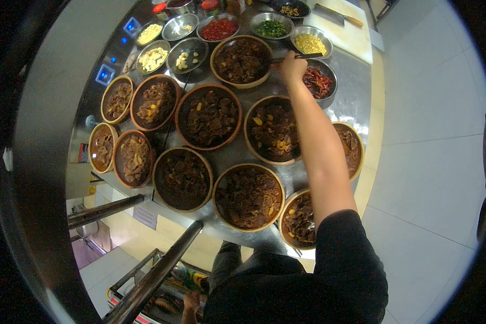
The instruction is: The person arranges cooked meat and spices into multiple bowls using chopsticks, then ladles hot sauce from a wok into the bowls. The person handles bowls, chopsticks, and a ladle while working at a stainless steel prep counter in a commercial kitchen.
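Note:
My right hand (pixel 293 67) is closed around a dark slender utensil (pixel 315 55), perhaps chopsticks. Its left end reaches the rim of a clay bowl of dark braised meat (pixel 243 62). Just right of my wrist stands a metal bowl of dried red chillies (pixel 318 83), partly hidden by the hand. My forearm covers part of another clay bowl of meat (pixel 271 127). Low in the picture, my left hand (pixel 191 299) hangs beside a lower rack; its fingers are too dim to read, and I cannot tell whether it holds anything.
Several more clay bowls of meat (pixel 249 197) crowd the steel counter (pixel 350 101). Behind them are metal bowls of chopped red chilli (pixel 218 29), chopped greens (pixel 271 28) and garlic (pixel 153 59). A cleaver (pixel 330 14) lies on a white cutting board (pixel 354 34). Dark poles (pixel 158 271) rise at lower left.

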Demonstrator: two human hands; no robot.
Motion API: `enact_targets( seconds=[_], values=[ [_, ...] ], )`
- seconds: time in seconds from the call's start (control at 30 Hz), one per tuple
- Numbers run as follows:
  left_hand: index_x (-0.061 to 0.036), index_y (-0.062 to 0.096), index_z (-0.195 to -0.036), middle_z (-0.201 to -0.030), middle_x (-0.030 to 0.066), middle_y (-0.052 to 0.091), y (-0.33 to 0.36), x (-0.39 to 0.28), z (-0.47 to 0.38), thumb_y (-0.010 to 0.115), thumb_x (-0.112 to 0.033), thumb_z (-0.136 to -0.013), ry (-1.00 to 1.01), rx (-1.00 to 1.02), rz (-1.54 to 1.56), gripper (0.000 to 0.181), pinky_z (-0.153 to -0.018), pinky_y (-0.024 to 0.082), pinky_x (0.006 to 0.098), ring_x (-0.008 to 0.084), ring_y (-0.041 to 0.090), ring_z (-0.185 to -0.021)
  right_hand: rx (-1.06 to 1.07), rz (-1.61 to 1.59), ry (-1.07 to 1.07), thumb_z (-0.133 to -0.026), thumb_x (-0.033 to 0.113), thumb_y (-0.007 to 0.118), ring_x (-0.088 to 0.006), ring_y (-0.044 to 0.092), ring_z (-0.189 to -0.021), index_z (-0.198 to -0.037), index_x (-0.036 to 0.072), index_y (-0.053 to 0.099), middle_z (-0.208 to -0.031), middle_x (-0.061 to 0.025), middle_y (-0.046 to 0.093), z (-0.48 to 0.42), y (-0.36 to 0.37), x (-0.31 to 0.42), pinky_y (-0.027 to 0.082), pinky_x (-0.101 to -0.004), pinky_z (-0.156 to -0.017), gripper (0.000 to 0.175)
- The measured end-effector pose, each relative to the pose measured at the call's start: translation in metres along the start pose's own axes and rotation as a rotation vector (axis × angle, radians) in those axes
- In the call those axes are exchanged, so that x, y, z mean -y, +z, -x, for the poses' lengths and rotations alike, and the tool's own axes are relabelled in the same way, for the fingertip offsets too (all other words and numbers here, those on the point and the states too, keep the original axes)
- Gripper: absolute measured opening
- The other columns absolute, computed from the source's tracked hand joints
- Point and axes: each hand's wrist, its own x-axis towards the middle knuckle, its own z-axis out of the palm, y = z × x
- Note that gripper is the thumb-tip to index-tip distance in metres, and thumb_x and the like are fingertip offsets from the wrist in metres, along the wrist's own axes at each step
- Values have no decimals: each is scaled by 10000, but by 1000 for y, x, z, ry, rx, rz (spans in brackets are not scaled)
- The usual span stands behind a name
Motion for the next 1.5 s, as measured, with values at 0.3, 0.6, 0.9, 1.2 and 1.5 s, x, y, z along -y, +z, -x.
enact_targets(
  seconds=[0.3,0.6,0.9,1.2,1.5],
  values=[
    [-81,592,-767,-658,63,511,-18,-4,2,443,-229,-987,-251,33,1174,304,-531,416,354,215,463,-555,-80,-191,107,-930,189,511,-272,639,-627,-851,-115,613,-816,-173,661,25,-12,56,512,-409,-504,330],
    [-31,604,-1028,-765,93,587,-6,-41,12,403,-230,-1009,-456,-132,1639,283,-527,387,346,223,478,-578,233,-285,97,-985,165,476,-287,686,-631,-994,-140,547,-866,-204,659,129,16,118,584,-378,-539,314],
    [-46,562,-871,-730,108,557,-33,-38,45,522,-233,-960,81,-201,671,212,-546,449,413,279,559,-662,380,31,115,-964,357,535,-216,547,-499,-770,-51,556,-632,-107,556,380,256,141,415,-381,-435,452],
    [-43,596,-908,-839,175,609,8,39,70,561,-264,-897,208,-237,-402,223,-648,477,448,349,589,-761,552,-214,316,-967,382,485,-249,613,-564,-712,-27,601,-624,-133,639,415,267,175,492,-421,-572,496],
    [-49,487,-710,-653,84,511,-47,-21,-34,427,-365,-984,436,-348,274,423,-533,392,395,241,454,-545,259,-482,269,-987,298,509,-293,689,-678,-1051,-64,564,-928,-184,625,292,-118,176,593,-360,-558,372]
  ],
)
